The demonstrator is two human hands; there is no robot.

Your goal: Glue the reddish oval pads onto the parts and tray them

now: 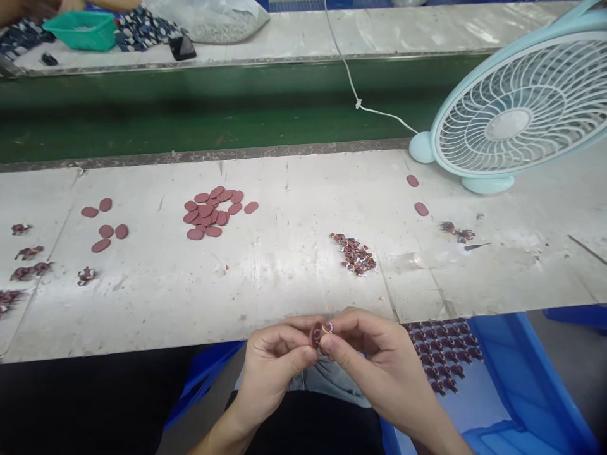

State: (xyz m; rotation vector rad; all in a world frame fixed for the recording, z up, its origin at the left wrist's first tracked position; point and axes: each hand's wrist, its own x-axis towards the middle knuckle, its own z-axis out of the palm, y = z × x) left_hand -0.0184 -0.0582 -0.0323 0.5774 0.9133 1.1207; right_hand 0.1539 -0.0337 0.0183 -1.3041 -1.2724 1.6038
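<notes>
My left hand (279, 357) pinches a reddish-brown oval disc (314, 335) between thumb and fingers, near the table's front edge. Against that disc, my right hand (372, 354) grips a small dark brown piece with white and orange bits (327, 328); fingertips partly cover both. Beyond my hands lies a heap of similar small brown pieces (356, 254). Further left, a loose pile of oval discs (206, 213) is spread on the white table (284, 278).
A light blue fan (507, 123) stands at the right, its white cord (348, 69) running back. Beside my right arm, a blue bin (535, 379) holds rows of brown figures (439, 354). A green basket (83, 30) sits on the far bench, near another person's arm.
</notes>
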